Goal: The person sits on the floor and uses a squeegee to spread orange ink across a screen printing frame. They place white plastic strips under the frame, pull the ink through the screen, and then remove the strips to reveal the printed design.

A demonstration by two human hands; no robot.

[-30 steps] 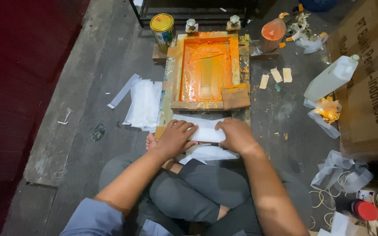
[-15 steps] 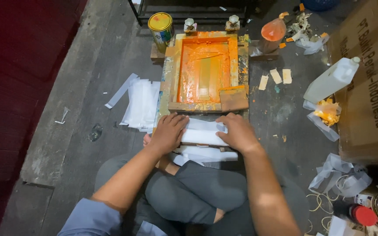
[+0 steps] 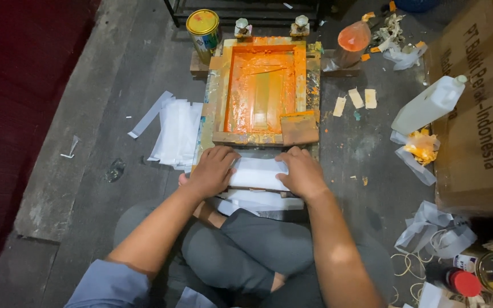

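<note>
Paper [image 3: 256, 173], a white sheet, lies crosswise under your palms, its long axis running left to right, just below the orange-stained wooden frame [image 3: 265, 91]. Your left hand [image 3: 214, 169] and right hand [image 3: 299, 171] press its ends, fingers flat, gripping nothing, equally near.

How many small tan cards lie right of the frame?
3: tan cards in a row on the floor right of the orange screen frame: left card, middle card, right card. More may be hidden under clutter.
</note>
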